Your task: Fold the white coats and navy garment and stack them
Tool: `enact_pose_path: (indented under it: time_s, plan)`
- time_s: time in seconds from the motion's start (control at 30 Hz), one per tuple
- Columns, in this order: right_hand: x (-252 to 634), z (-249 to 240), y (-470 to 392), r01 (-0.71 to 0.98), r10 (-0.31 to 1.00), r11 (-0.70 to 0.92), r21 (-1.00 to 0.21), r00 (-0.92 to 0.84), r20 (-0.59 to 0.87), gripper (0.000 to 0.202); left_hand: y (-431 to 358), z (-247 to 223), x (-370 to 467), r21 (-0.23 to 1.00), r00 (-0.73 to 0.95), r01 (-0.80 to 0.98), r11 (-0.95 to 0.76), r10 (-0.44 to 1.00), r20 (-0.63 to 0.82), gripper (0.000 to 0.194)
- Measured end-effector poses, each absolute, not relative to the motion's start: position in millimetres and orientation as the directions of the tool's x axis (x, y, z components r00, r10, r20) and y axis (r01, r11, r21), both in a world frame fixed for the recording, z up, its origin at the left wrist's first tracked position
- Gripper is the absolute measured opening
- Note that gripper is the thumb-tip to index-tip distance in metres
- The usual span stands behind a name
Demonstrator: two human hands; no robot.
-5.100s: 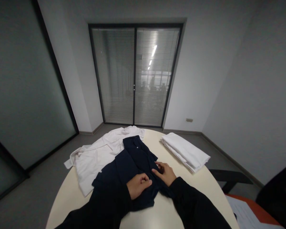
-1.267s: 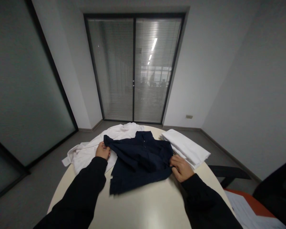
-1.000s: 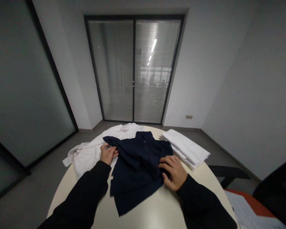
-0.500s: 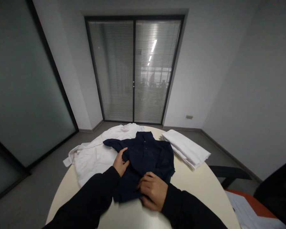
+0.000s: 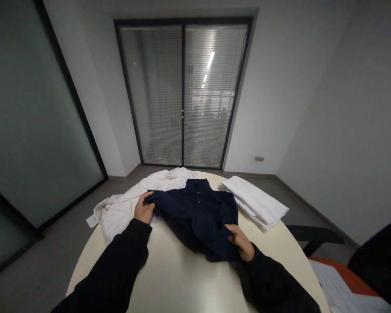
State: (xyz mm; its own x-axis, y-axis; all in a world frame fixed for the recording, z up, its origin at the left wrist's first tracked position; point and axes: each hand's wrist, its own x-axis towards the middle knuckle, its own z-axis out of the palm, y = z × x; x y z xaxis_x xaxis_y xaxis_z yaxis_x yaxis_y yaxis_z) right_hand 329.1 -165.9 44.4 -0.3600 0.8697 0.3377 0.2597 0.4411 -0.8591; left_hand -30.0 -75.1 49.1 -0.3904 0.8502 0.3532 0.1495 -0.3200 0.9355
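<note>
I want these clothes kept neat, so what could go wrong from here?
The left hand pinches the navy shirt where it overlaps the white shirt in view; a tug might rumple both. The right hand grips the navy shirt's other side, where cloth bunches in folds, so creases could form. The folded white cloth reaches the table's edge, so a bump might knock it off.

Shirt (image 5: 208, 221): plain navy. Garment (image 5: 119, 215): off-white, faintly pinkish. Cloth (image 5: 256, 200): white. Table (image 5: 182, 282): plain cream. Sleeves (image 5: 111, 265): black. Seat (image 5: 353, 281): orange-red. Blinds (image 5: 156, 113): grey, fine horizontal stripes.
</note>
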Motion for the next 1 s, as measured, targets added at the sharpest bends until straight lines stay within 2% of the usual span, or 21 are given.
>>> enact_pose_path:
  time_s: [0.07, 0.2, 0.3, 0.43, 0.53, 0.63, 0.7, 0.77, 0.83, 0.87, 0.93, 1.0]
  plan:
    - [337, 51, -157, 0.173, 0.898, 0.379, -0.909, -0.304, 0.317, 0.038, -73, 51, -36, 0.931, -0.453, 0.169, -0.322, 0.814, 0.364, 0.04]
    - [348, 56, -145, 0.151, 0.93, 0.362, -0.92, 0.008, 0.367, 0.039, -71, 58, -47, 0.927, -0.504, 0.131, -0.351, 0.782, 0.367, 0.033]
    - [359, 59, -143, 0.16, 0.922, 0.366, -0.917, 0.067, 0.38, 0.042, -72, 62, -50, 0.928, -0.509, 0.12, -0.352, 0.781, 0.362, 0.032]
    - [371, 68, -146, 0.151, 0.961, 0.277, -0.949, -0.04, 0.274, 0.05, -80, 63, -45, 0.935, -0.463, 0.222, -0.277, 0.814, 0.351, 0.023]
    - [372, 72, -152, 0.105, 0.964, 0.077, -0.992, -0.26, 0.047, 0.062, -84, 62, -44, 0.909, -0.436, 0.356, -0.217, 0.822, 0.367, 0.017]
    - [368, 70, -159, 0.038, 0.859, -0.145, -0.989, -0.49, -0.145, 0.068, -84, 67, -46, 0.799, -0.439, 0.555, -0.23, 0.735, 0.516, 0.016]
    - [365, 67, -160, 0.014, 0.801, -0.201, -0.979, -0.573, -0.173, 0.061, -88, 76, -44, 0.724, -0.418, 0.637, -0.265, 0.671, 0.613, 0.011]
    - [365, 64, -158, -0.02, 0.807, -0.186, -0.982, -0.574, -0.141, 0.051, -98, 87, -34, 0.712, -0.304, 0.624, -0.323, 0.739, 0.602, 0.009]
    - [368, 60, -153, -0.075, 0.876, -0.12, -0.99, -0.477, -0.07, 0.046, -117, 97, -17, 0.744, 0.018, 0.555, -0.372, 0.9, 0.436, 0.015]
    - [370, 58, -150, -0.098, 0.917, -0.072, -0.993, -0.398, -0.027, 0.044, -129, 100, -7, 0.752, 0.218, 0.536, -0.384, 0.923, 0.317, 0.017]
    - [375, 54, -142, -0.11, 0.975, 0.045, -0.993, -0.212, 0.067, 0.043, -153, 101, 13, 0.754, 0.573, 0.497, -0.429, 0.815, 0.086, 0.016]
    - [379, 50, -134, -0.058, 0.988, 0.142, -0.988, -0.056, 0.146, 0.042, -176, 97, 31, 0.684, 0.745, 0.492, -0.538, 0.667, -0.012, 0.024]
